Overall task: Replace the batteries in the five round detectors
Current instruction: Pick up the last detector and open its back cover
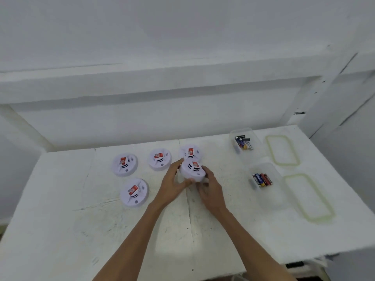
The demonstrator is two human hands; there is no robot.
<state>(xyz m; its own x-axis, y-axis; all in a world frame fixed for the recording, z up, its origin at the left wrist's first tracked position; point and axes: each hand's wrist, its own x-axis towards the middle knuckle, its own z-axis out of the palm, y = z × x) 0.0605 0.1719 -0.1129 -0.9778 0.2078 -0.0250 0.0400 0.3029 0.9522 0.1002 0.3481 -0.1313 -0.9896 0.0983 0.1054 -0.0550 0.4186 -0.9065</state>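
Several round white detectors with red stickers are on the white table. Both of my hands hold one detector (192, 171), tilted and lifted slightly near the table's middle. My left hand (174, 184) grips its left and lower edge. My right hand (210, 189) curls around its right and lower side. A second detector (190, 152) lies just behind the held one. Others lie at the back left (124, 164), the back middle (159, 159) and the near left (134, 192).
Two clear plastic boxes stand to the right, the far box (242, 142) and the near box (263, 180), each holding several batteries. Their green-rimmed lids, one far (282, 150) and one near (308, 196), lie further right. The table edge runs close on the right.
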